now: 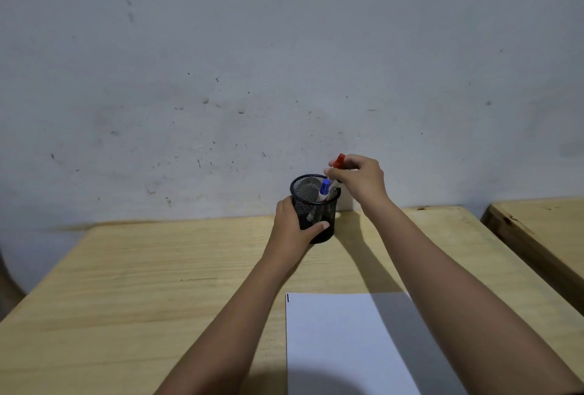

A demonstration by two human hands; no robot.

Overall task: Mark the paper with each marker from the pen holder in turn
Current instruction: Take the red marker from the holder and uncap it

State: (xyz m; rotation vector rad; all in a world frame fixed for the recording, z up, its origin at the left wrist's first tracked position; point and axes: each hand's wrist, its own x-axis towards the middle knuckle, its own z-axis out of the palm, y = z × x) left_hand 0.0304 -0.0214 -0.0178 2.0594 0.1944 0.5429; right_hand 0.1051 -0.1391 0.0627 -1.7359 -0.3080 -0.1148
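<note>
A black mesh pen holder [308, 187] stands near the far edge of the wooden table [158, 284]. My left hand [295, 225] grips its side. Just above its rim, my right hand [358, 178] pinches a red-capped marker [339, 161], whose lower end still reaches into the holder. A blue-capped marker [324, 189] leans inside the holder. The white paper [347, 344] lies in front of me, with one short black stroke [288, 298] at its top left corner.
A stained grey wall [284, 62] rises directly behind the table. A second wooden table [543, 227] sits to the right, across a narrow gap. My right forearm casts a shadow over the paper's right side.
</note>
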